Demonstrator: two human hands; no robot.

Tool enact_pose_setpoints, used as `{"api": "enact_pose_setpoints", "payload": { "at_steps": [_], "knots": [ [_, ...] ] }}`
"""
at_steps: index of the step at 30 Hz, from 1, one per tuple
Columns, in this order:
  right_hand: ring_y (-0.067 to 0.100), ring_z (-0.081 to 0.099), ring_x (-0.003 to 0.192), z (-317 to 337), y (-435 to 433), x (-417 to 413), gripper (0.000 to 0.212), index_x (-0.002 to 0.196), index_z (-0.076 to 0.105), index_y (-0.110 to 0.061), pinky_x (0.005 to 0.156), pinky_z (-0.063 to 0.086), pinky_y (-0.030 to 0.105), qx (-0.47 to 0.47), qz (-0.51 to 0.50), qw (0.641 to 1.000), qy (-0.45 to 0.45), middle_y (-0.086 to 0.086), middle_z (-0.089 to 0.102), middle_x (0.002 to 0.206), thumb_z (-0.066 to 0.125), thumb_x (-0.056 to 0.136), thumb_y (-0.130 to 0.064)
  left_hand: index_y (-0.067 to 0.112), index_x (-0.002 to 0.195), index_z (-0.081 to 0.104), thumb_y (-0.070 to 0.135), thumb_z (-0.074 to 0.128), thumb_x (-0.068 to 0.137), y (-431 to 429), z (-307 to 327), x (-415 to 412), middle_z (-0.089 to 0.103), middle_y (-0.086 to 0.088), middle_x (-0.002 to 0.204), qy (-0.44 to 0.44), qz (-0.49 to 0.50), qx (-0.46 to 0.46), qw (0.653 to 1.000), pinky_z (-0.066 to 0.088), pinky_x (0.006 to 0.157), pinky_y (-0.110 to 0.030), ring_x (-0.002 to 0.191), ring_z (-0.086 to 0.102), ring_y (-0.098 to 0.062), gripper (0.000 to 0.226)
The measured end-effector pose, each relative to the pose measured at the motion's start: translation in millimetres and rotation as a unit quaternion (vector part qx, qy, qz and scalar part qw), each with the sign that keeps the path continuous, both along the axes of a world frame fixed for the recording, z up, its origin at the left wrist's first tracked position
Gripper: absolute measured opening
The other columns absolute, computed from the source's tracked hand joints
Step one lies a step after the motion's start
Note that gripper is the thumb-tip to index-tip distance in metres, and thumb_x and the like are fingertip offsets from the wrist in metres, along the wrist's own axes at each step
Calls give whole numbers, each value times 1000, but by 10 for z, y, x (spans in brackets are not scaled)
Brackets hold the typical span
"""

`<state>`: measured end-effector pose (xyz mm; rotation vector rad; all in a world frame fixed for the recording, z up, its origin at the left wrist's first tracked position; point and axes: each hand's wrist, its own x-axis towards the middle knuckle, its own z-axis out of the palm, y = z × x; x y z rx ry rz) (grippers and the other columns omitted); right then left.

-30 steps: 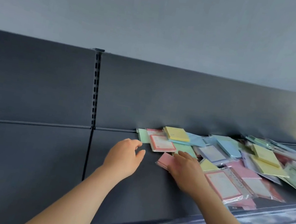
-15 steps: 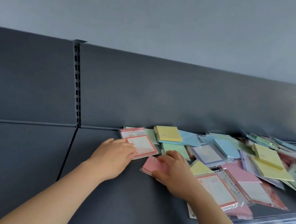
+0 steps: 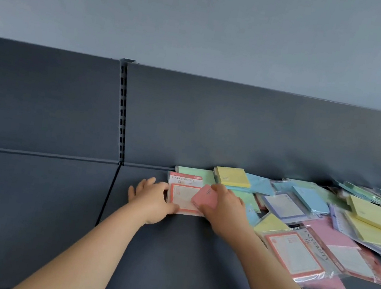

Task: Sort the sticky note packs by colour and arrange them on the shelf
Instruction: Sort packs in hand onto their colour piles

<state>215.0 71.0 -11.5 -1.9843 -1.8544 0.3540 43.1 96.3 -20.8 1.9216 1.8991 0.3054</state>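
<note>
Now that the flat left hand (image 3: 151, 198) has slid the red-bordered pack (image 3: 182, 194) aside, the right hand (image 3: 225, 211) grips a pink pack (image 3: 206, 196) over it, beginning a pile.

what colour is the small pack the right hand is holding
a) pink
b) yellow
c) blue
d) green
A: the right hand grips a small pink pack, holding it over the red-bordered pack that the left hand touches at its left edge on the shelf.
</note>
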Motion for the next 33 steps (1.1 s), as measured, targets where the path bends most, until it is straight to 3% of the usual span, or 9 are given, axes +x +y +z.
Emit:
{"api": "enact_pose_setpoints", "payload": {
  "at_steps": [3,5,8,10,13,17,24,30,33],
  "knots": [
    [25,44,125,7,19,-57,55,141,36,-20,112,26,41,-30,30,999,0,2,52,136,54,92,-35,26,121,58,39,72,81,-26,-17,31,46,6,129,-116,49,25,992,21,115,-44,132,32,-21,45],
    [23,45,124,15,18,-60,54,140,38,-22,113,26,44,-30,32,998,36,1,55,132,57,90,-34,27,105,57,27,74,79,-55,-38,24,53,8,110,-218,79,9,973,34,109,-40,118,40,-19,31],
    [18,53,113,-1,13,-74,53,130,47,-24,109,33,45,-5,37,995,93,-4,61,120,67,83,-37,25,100,54,12,68,83,-95,-27,-58,67,6,104,-348,89,-11,933,47,80,-25,106,57,-17,25],
    [15,59,99,3,16,-107,50,121,53,-27,96,45,39,17,41,990,134,-8,65,105,72,76,-37,21,105,54,7,62,86,-142,32,-150,69,4,105,-378,106,0,920,47,72,-23,100,61,-15,25],
    [7,60,76,54,20,-235,40,111,58,-28,64,47,25,50,55,980,185,-12,64,87,75,76,-34,17,106,56,0,55,87,-226,113,-353,70,0,105,-434,139,22,890,56,86,-37,97,67,-18,26],
    [10,62,73,91,-2,-597,26,111,61,-27,62,50,27,79,89,965,232,-9,64,85,65,85,-22,18,105,60,-1,43,91,-424,169,-708,70,1,102,-434,165,93,881,59,77,-35,92,69,-19,29],
    [-1,58,74,269,-181,-1423,36,110,58,-29,56,45,7,113,144,938,295,-19,58,86,52,87,-2,22,100,58,5,44,88,-797,204,-1598,67,1,103,-401,248,168,866,58,80,-51,93,67,-23,25],
    [5,59,98,291,-335,-2372,46,119,60,-26,75,48,14,108,192,928,301,-9,63,112,48,85,2,20,105,57,6,47,92,-1187,262,-2521,66,1,104,-389,298,209,846,59,80,-46,94,66,-19,22],
    [-3,56,88,312,-458,-2905,45,124,56,-23,62,45,5,96,210,920,317,-11,60,104,49,87,2,20,103,57,6,46,94,-1403,298,-3034,66,2,107,-384,320,224,837,59,80,-43,96,65,-19,20]
  ]
}}
